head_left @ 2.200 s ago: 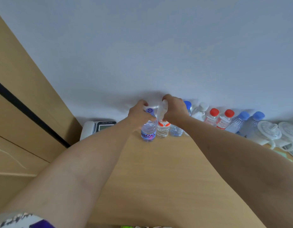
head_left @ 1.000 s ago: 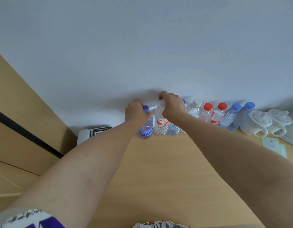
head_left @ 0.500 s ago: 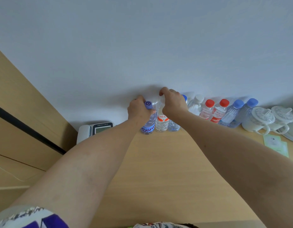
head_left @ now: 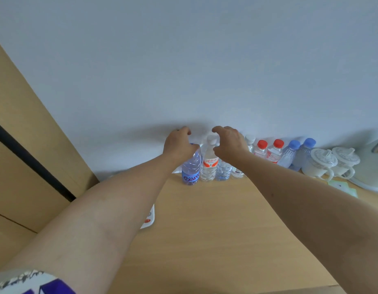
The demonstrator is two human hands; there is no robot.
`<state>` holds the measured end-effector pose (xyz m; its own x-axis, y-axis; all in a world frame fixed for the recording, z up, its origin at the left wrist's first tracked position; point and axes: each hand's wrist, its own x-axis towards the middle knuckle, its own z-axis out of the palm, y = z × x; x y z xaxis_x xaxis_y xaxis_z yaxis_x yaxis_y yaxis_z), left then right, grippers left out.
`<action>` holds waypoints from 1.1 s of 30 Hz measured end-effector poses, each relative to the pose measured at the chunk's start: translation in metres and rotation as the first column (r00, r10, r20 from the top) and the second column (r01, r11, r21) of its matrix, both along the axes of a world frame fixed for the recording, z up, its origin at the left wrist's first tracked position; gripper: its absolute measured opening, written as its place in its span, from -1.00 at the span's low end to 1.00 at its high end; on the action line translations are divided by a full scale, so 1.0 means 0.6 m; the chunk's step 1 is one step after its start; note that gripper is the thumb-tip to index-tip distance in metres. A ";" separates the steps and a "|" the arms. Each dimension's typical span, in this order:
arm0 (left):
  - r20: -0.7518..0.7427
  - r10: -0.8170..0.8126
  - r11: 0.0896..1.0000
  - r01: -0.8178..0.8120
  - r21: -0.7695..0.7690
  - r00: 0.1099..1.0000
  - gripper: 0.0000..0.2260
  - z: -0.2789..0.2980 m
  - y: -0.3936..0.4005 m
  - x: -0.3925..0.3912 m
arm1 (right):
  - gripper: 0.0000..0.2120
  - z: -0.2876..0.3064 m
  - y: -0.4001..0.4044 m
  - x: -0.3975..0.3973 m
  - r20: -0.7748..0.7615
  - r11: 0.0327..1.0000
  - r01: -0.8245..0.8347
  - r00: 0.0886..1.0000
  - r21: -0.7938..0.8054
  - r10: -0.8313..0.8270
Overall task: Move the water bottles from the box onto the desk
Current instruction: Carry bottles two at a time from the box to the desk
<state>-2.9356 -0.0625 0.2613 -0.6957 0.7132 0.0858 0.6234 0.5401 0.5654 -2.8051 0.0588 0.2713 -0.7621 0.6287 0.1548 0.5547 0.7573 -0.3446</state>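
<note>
Left hand (head_left: 179, 145) at 11 o'clock over the blue-label bottle (head_left: 191, 168), fingers loosely curled, holding nothing. Right hand (head_left: 230, 143) at 1 o'clock beside the white-capped bottle (head_left: 209, 164), fingers likewise slack and empty. Both bottles upright on the bench (head_left: 215, 219), touching, heading a row against the wall (head_left: 183, 71).

Two white lidded cups (head_left: 330, 164) stand side by side at the far right of my view against a pale wall (head_left: 183, 60), a white kettle (head_left: 370, 166) just beside them, wooden panelling (head_left: 24, 134) on my left.
</note>
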 end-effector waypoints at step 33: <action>-0.232 -0.901 0.428 0.840 -0.335 0.366 -0.38 0.053 0.180 1.043 | -0.37 0.012 -0.114 1.088 0.119 0.496 0.868 0.491 0.013 -0.863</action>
<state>-2.3098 0.0453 0.2932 0.3783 0.9257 0.0008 0.9087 -0.3715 0.1905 -2.1521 -0.0094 0.2788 0.1606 0.9845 0.0707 0.9542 -0.1366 -0.2662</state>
